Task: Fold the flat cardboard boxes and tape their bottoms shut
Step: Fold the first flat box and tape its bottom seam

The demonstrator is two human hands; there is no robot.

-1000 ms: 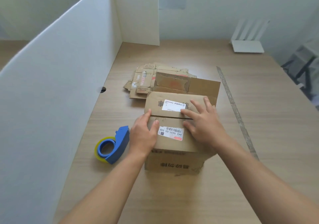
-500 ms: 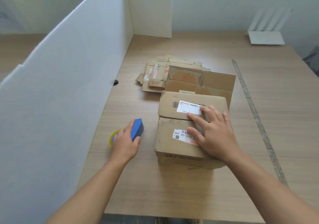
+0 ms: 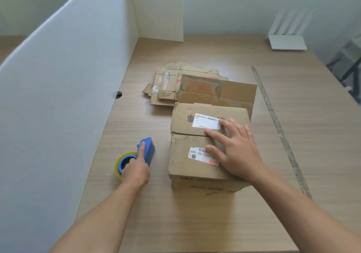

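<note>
The straight fingers [image 3: 214, 135] of the right hand [image 3: 236, 153] press shut the two flaps of the cardboard box [image 3: 187, 171] lying under them on the tabletop [image 3: 195, 223], while the left hand [image 3: 135, 169] grasps the tape dispenser [image 3: 150, 151] just beside the box; if that pressing eases, the flaps may spring open before any tape lands.

You have a bright, even view under soft, diffuse light with a pale, slightly washed tone. The box [image 3: 195, 145] is lit on top and shaded on its near face. The white partition [image 3: 58, 96] reads cool grey-blue. Label [image 3: 206, 121] print is crisp at centre. Toward the edges, the wide lens bows the surface [image 3: 185, 223] edges and stretches your forearms [image 3: 312, 223].
</note>
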